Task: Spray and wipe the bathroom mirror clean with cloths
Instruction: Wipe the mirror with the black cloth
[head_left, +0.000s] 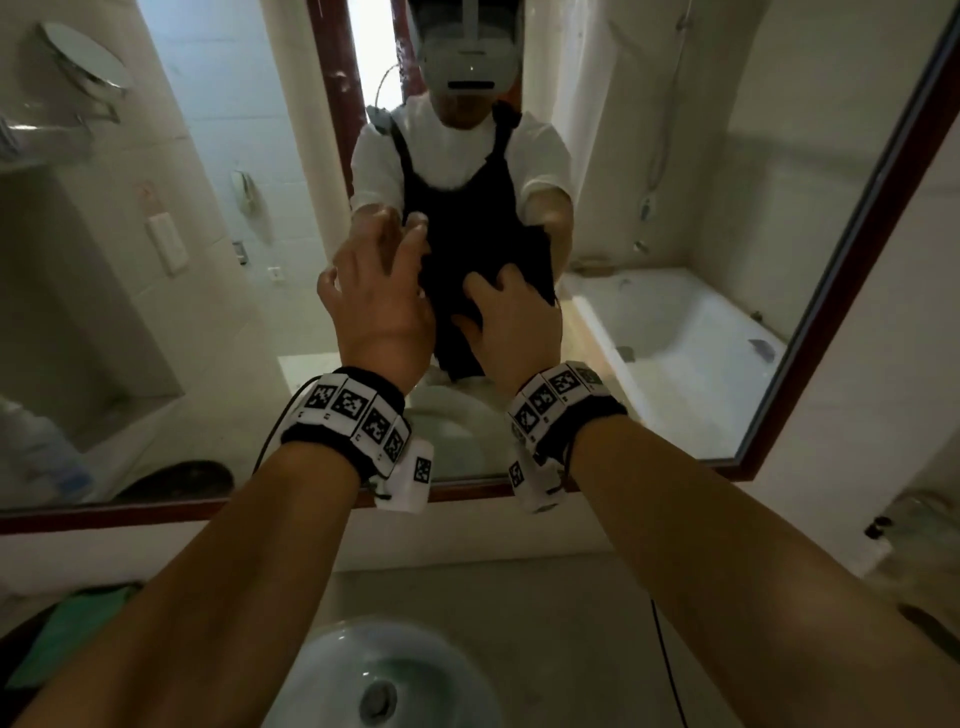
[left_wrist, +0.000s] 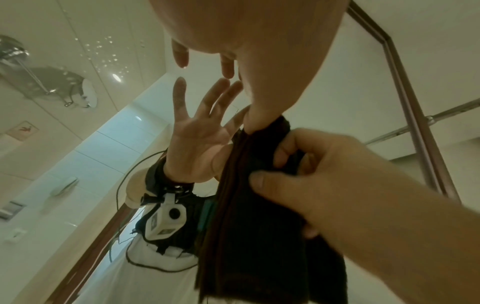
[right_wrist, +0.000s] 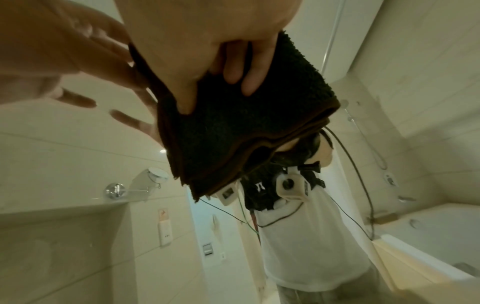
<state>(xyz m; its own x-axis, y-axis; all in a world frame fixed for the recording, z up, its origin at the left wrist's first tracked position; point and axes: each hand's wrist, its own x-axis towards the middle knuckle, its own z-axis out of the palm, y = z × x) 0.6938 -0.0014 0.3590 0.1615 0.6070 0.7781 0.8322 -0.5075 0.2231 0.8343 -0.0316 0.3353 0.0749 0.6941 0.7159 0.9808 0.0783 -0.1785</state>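
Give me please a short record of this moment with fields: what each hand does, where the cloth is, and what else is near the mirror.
left hand: open, fingers spread, beside the cloth, near the glass
right hand: grip on the dark cloth, fingers curled over the folded layers
dark cloth: folded, dark brown, held up in front of the mirror
mirror: dark red frame, reflects the person, a bathtub and tiled walls
water drops: a few visible on the glass in the left wrist view
sink: white, below the mirror
green cloth: lies on the counter at the left

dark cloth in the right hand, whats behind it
The mirror glass lies directly behind the folded dark cloth gripped by the right hand. The left hand is spread beside it. The patch of glass under the cloth is covered, so its cleanliness can't be seen.
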